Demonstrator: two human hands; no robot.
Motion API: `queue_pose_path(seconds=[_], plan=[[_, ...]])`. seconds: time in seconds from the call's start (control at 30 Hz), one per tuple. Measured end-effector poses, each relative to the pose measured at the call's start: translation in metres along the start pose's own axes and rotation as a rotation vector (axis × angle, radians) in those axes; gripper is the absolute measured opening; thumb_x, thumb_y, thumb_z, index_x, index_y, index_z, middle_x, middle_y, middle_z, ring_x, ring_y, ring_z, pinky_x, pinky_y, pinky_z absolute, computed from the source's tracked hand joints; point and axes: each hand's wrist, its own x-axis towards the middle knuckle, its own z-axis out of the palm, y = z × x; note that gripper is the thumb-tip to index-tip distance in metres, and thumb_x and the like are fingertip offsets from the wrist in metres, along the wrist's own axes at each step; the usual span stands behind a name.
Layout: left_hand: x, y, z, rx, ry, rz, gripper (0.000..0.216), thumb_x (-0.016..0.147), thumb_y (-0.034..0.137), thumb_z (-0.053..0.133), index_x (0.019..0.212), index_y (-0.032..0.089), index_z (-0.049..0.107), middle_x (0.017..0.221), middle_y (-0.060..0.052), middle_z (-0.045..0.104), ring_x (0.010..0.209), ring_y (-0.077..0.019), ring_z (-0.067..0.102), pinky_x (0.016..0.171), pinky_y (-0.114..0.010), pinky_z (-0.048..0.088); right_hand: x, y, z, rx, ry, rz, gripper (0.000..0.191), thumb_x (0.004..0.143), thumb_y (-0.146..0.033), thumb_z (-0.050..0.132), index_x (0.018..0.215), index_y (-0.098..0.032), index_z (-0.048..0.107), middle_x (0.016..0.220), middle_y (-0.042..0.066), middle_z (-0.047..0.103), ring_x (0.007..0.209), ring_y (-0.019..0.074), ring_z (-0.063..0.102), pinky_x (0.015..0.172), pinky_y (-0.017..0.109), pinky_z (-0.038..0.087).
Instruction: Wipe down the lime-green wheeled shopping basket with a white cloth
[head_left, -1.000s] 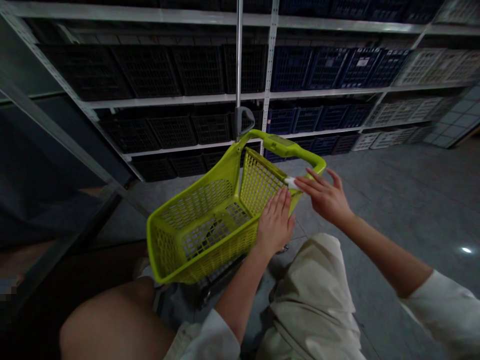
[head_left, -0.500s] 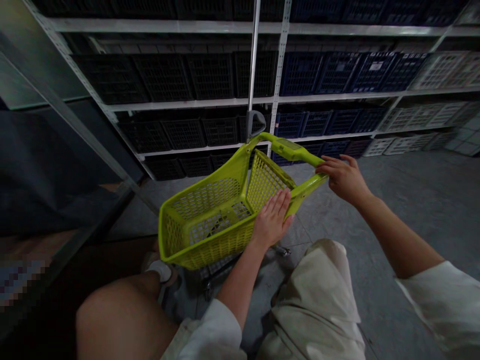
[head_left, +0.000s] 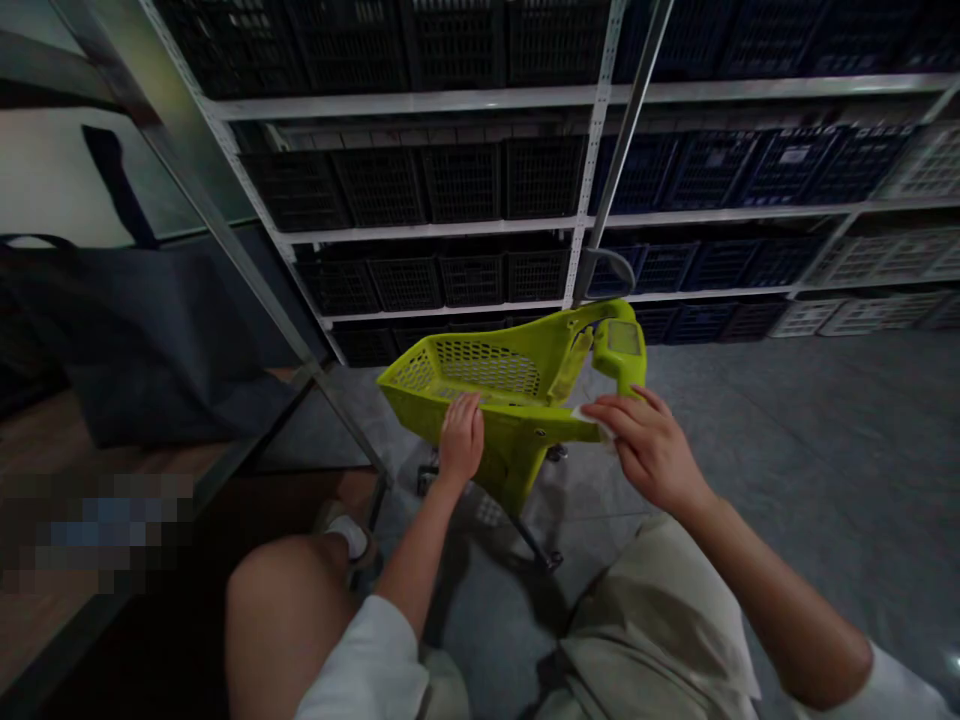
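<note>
1. Cart [head_left: 517,440], yellow-green with perforated walls, on the floor [head_left: 825,450] before the person's knees, its basket reaching to the left and its handle [head_left: 621,345] to the right
2. Left hand [head_left: 461,440], on the near rim of the cart, fingers close together and bent over the edge; how firmly they grasp cannot be told
3. Right hand [head_left: 645,445], at the handle end of the near rim, fingers closed on a white cloth [head_left: 606,434] and laid along the green surface
4. Pole [head_left: 630,130], metal, rising from the far side of the cart, with a grey loop [head_left: 616,268] near its foot
5. Caster [head_left: 553,560], at the end of a dark leg below the cart
6. Shelves [head_left: 420,103], white, behind the cart, carrying black crates [head_left: 461,185], blue crates [head_left: 787,165] and, farther right, white crates [head_left: 855,250]
7. Bag [head_left: 150,340], dark, on a wooden surface [head_left: 37,430] at the left, beside a metal post [head_left: 244,280]
</note>
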Motion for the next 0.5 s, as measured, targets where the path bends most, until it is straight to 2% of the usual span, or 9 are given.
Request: queue_pose_path(seconds=[0.07,0.17,0.27,0.33,0.37,0.43,0.47,0.5], plan=[[0.009,-0.011,-0.011,0.027,-0.038,-0.024,0.045,0.102,0.024,0.027,0.139,0.012,0.051,0.141,-0.014,0.061,0.136,-0.0209,0.053,0.115,-0.047,0.041,0.010,-0.018,0.012,0.069,0.044,-0.011,0.040,0.089,-0.011,0.042,0.123,-0.020,0.061,0.116,0.008,0.070,0.111,0.0203,0.064,0.111,0.042,0.036],[0.027,-0.021,-0.037,0.067,-0.093,-0.033,0.042,0.097,0.026,0.044,0.136,0.015,0.054,0.137,-0.014,0.064,0.129,-0.0251,0.058,0.111,-0.053,0.043,0.026,-0.042,0.031,0.132,0.088,-0.001,0.037,0.089,-0.011,0.044,0.119,-0.023,0.062,0.111,0.007,0.070,0.108,0.0208,0.063,0.110,0.043,0.036],[0.057,-0.016,-0.077,0.116,-0.064,-0.042,0.045,0.094,0.028,0.052,0.138,0.019,0.052,0.144,-0.014,0.057,0.137,-0.0297,0.050,0.116,-0.061,0.032,0.043,-0.062,0.049,0.142,0.087,0.018,0.033,0.088,-0.011,0.047,0.113,-0.024,0.063,0.108,0.005,0.071,0.105,0.0212,0.063,0.111,0.045,0.032],[0.085,-0.004,-0.115,0.234,0.040,-0.029,0.048,0.092,0.033,0.057,0.139,0.024,0.052,0.149,-0.011,0.053,0.147,-0.0359,0.034,0.116,-0.070,0.021,0.055,-0.073,0.059,0.126,0.078,0.025,0.031,0.088,-0.011,0.047,0.111,-0.023,0.063,0.106,0.006,0.070,0.104,0.0215,0.062,0.113,0.045,0.030],[0.100,0.004,-0.136,0.279,0.126,-0.018,0.048,0.090,0.033,0.061,0.137,0.025,0.054,0.150,-0.010,0.051,0.149,-0.0380,0.029,0.116,-0.071,0.018,0.060,-0.078,0.063,0.118,0.076,0.030,0.031,0.088,-0.011,0.047,0.111,-0.023,0.063,0.105,0.006,0.070,0.104,0.0217,0.062,0.114,0.045,0.029],[0.129,0.017,-0.182,0.385,0.280,0.102,0.047,0.089,0.039,0.059,0.132,0.020,0.056,0.155,-0.011,0.042,0.151,-0.0417,0.019,0.113,-0.070,0.012,0.070,-0.087,0.071,0.102,0.071,0.053,0.030,0.088,-0.011,0.047,0.110,-0.022,0.063,0.103,0.006,0.069,0.104,0.0220,0.060,0.113,0.045,0.029],[0.140,0.020,-0.204,0.461,0.368,0.205,0.047,0.093,0.037,0.048,0.132,0.012,0.054,0.156,-0.013,0.035,0.150,-0.0460,0.010,0.106,-0.074,0.007,0.074,-0.091,0.074,0.093,0.065,0.067,0.029,0.088,-0.011,0.047,0.110,-0.022,0.064,0.102,0.006,0.068,0.103,0.0223,0.059,0.113,0.044,0.030],[0.149,0.022,-0.223,0.561,0.463,0.315,0.050,0.096,0.031,0.029,0.131,0.003,0.050,0.156,-0.015,0.029,0.147,-0.0498,0.001,0.094,-0.075,0.003,0.077,-0.094,0.076,0.080,0.057,0.080,0.028,0.089,-0.011,0.047,0.109,-0.022,0.064,0.100,0.007,0.067,0.102,0.0226,0.059,0.112,0.044,0.031]])
